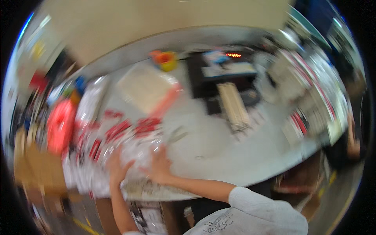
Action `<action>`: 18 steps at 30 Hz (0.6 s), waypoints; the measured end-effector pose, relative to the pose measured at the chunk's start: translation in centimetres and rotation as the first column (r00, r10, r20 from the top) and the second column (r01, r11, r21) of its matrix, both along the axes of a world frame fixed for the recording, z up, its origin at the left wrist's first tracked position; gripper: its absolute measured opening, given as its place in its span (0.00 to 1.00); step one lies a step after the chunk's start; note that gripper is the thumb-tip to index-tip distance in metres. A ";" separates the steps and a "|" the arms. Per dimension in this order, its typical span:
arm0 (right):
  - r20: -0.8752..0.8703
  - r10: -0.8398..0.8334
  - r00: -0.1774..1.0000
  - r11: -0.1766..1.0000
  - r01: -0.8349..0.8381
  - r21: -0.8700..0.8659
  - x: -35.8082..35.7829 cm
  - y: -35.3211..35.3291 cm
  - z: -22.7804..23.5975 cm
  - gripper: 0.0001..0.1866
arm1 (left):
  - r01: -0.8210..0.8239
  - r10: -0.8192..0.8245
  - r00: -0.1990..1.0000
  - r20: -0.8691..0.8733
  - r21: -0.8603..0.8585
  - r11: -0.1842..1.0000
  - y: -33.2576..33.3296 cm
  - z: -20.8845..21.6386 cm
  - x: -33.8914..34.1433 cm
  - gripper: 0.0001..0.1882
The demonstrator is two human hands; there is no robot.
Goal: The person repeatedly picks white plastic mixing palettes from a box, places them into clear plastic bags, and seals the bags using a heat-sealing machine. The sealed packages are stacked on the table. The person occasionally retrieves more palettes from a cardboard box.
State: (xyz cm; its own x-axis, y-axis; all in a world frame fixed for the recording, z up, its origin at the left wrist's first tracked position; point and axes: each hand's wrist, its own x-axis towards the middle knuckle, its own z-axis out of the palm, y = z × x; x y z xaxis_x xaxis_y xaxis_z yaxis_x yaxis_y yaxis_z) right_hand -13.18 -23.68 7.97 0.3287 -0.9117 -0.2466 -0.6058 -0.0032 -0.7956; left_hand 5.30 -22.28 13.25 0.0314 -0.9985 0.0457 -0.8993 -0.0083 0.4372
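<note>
Both hands are at the near left of the table, over a pile of clear plastic packages with red and white printing [117,131]. My left hand [117,166] rests on or just above the packages, thumb held away from the fingers. Close to its right, my right hand [159,166] touches the clear wrapping at the pile's right edge, fingers apart. Nothing shows gripped in either hand. Motion blurs the picture, so fingertip contact is hard to make out. Beyond the pile lies a flat stack of clear bags with a pink edge [147,90].
A pink-red plastic holder [62,125] and a cardboard box [39,168] stand left. At the back are an orange and yellow tape roll [166,60] and a black device with a red display [196,74]. Beige strips [234,105] lie before it; stacked packages [297,82] stand right, near another person's arm [352,135].
</note>
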 end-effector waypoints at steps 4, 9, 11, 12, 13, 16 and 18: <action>0.282 -0.026 0.959 0.998 0.039 -0.040 -7.1 -2.0 1.2 0.51 | 0.256 -0.240 0.959 0.150 -0.098 0.962 -5.0 2.1 -4.1 0.35; 0.009 -0.793 0.609 0.523 0.688 -0.503 -34.4 13.3 0.4 0.34 | 0.748 -0.742 0.658 0.127 -0.224 0.624 -9.3 -0.5 -21.4 0.36; -0.208 -0.978 0.025 0.153 0.764 -0.627 -43.6 29.2 0.6 0.21 | 0.854 -0.857 0.506 0.094 -0.193 0.483 -7.2 -1.6 -28.4 0.37; -0.557 -0.764 -0.326 0.157 0.744 -0.649 -45.4 38.4 0.9 0.16 | 0.891 -0.894 0.440 0.078 -0.165 0.424 -5.4 -1.9 -31.7 0.37; -0.541 -0.668 -0.511 -0.162 0.809 -0.565 -46.4 47.6 1.1 0.12 | 0.919 -0.922 0.383 0.056 -0.126 0.374 -3.0 -2.1 -34.7 0.37; -0.772 -0.168 -0.614 -0.530 0.716 -0.454 -38.1 68.9 0.1 0.15 | 0.971 -0.971 0.237 0.003 0.033 0.237 5.3 -2.3 -41.8 0.38; -0.844 0.168 -0.510 -0.799 0.431 -0.420 -28.6 73.9 -3.0 0.38 | 0.977 -0.985 0.171 -0.034 0.139 0.165 10.9 -2.4 -44.3 0.39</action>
